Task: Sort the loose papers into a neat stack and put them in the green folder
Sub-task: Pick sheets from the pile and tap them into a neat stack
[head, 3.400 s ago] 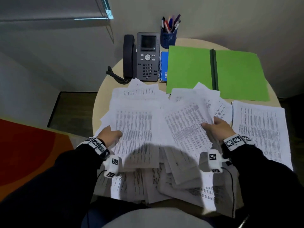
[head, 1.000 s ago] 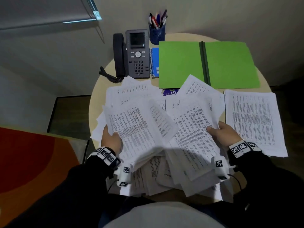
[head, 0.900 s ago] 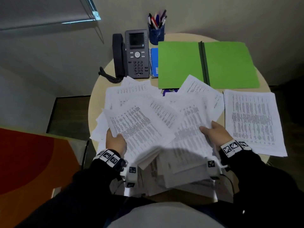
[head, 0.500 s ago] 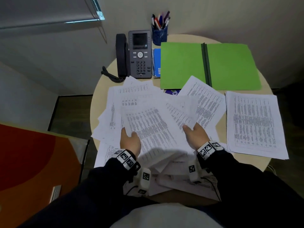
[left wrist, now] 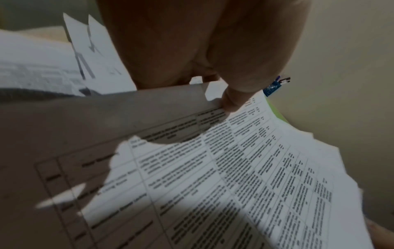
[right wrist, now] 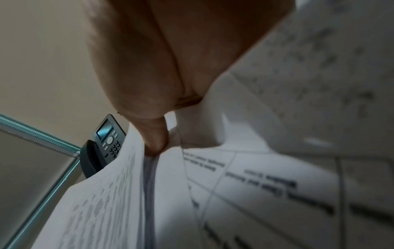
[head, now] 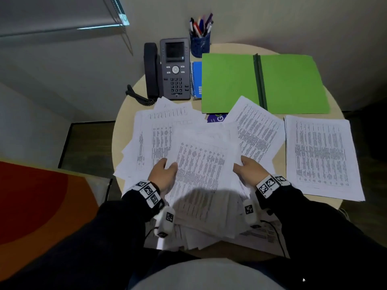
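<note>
A loose bundle of printed sheets (head: 201, 174) is lifted over the table's near side. My left hand (head: 165, 172) grips its left edge, thumb on top (left wrist: 232, 101). My right hand (head: 247, 170) grips its right edge, thumb pressed on the sheets (right wrist: 155, 139). More loose papers (head: 159, 130) lie spread underneath and to the left, and one sheet (head: 255, 126) overlaps the folder's front edge. The green folder (head: 289, 84) lies open at the back right. A squared pile of papers (head: 320, 155) rests on the right.
A desk phone (head: 171, 68) with its corded handset stands at the back left of the round table (head: 335, 204). A blue pen cup (head: 200, 43) and a blue spiral notebook (head: 196, 80) sit beside the folder. An orange-red surface (head: 37, 206) lies lower left.
Both hands have drawn inward, gathering the spread sheets into a narrower bundle between them and lifting it slightly. The pile on the right has not moved.
</note>
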